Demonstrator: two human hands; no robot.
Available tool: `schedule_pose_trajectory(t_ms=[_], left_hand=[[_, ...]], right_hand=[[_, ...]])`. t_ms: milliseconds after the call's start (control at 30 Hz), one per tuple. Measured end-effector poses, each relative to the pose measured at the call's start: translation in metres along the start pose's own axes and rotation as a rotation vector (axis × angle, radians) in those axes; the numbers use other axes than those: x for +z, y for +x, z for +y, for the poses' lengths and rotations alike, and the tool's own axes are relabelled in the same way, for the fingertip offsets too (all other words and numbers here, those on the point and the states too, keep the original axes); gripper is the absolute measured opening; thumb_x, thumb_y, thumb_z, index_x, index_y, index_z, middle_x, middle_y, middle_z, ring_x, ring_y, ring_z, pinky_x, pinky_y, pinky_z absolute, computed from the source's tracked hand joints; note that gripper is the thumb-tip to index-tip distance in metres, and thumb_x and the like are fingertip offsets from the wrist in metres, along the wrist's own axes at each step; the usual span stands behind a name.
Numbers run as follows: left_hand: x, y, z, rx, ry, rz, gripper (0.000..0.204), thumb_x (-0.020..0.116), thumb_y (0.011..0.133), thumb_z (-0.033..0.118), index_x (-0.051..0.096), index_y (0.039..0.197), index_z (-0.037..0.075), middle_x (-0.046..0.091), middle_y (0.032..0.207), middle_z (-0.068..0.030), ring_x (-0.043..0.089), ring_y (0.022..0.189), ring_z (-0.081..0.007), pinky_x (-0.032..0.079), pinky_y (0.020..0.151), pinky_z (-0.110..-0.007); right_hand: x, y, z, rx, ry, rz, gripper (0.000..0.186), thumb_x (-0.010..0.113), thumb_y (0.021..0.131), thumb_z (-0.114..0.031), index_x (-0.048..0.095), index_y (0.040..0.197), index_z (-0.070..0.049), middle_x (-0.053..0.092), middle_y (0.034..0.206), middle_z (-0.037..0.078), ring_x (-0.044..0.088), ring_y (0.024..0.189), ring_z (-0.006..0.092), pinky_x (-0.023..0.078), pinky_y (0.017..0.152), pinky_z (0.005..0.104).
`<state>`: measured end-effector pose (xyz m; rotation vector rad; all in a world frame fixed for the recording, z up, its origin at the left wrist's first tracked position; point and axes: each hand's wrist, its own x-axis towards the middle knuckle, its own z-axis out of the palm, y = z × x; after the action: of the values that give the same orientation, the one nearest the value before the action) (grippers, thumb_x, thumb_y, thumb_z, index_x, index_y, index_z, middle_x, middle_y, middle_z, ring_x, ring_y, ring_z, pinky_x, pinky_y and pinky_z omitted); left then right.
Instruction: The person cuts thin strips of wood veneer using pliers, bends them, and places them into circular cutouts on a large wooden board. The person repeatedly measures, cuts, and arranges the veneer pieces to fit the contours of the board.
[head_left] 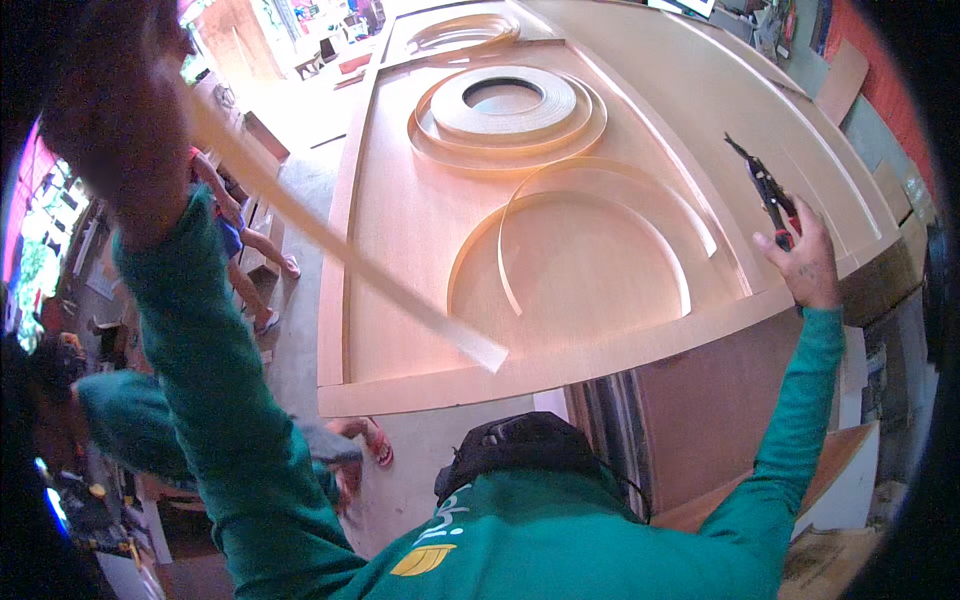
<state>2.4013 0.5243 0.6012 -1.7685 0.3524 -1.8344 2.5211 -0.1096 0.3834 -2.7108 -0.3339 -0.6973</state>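
Green sleeves up close, and the left one (180, 320) leads to a raised left hand (130, 140) that's really dark. It's got hold of one end of a long strip (335, 245), but I can't make out the individual fingers or how tightly they're closed. That strip slants down toward the near side of a big wooden panel (385, 225), its other end loose, and I can't tell whether it's touching the wood. Over on the right, the right hand (808, 262) has its fingers curled around the red handles of some pliers (765, 185), tips pointing away over the panel. Nothing's between those tips as far as I can see. A bit past the loose end, two curved strips (672, 265) lie on the panel, arcs overlapping, and they look like separate pieces to me. So I'd say a few lengths are already off, with the one in hand on top of that. Beyond them sits the flat roll (450, 108), still wound thick with a looser loop around it, so there seems to be loads left. Farther back there's another coil (470, 40), and I don't see the pliers biting into anything right now.
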Motion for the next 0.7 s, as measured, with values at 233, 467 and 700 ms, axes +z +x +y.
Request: schedule_pose_trajectory(t_ms=[233,467,700], left_hand=[[-0.138,-0.127,-0.066,-0.853,-0.619,0.044,0.038,0.063,0.112,0.038,0.075,0.126,0.005,0.072,0.102,-0.0072,0.064,0.080,-0.0170,0.054,0.071,-0.030],[-0.263,-0.143,-0.033,-1.050,-0.606,0.322,0.055,0.053,0.117,0.046,0.070,0.125,-0.006,0.060,0.092,-0.0084,0.051,0.074,-0.0174,0.045,0.067,-0.030],[-0.298,-0.116,0.043,-0.929,-0.277,0.304,0.054,0.051,0.118,0.048,0.063,0.127,-0.004,0.053,0.090,-0.0059,0.045,0.071,-0.0152,0.040,0.062,-0.029]], right_hand=[[0.033,0.031,0.050,0.145,0.130,-0.160,0.073,0.094,0.082,-0.050,0.071,0.128,0.001,0.076,0.100,0.014,0.073,0.091,0.0267,0.058,0.087,0.0415],[0.058,0.049,0.071,0.391,-0.047,-0.167,0.062,0.096,0.076,-0.055,0.075,0.103,-0.004,0.079,0.103,0.019,0.076,0.096,0.0341,0.059,0.088,0.0461],[0.073,0.065,0.090,0.427,-0.282,-0.210,0.080,0.091,0.077,-0.064,0.074,0.119,0.002,0.078,0.122,0.029,0.075,0.115,0.0471,0.058,0.101,0.0544]])
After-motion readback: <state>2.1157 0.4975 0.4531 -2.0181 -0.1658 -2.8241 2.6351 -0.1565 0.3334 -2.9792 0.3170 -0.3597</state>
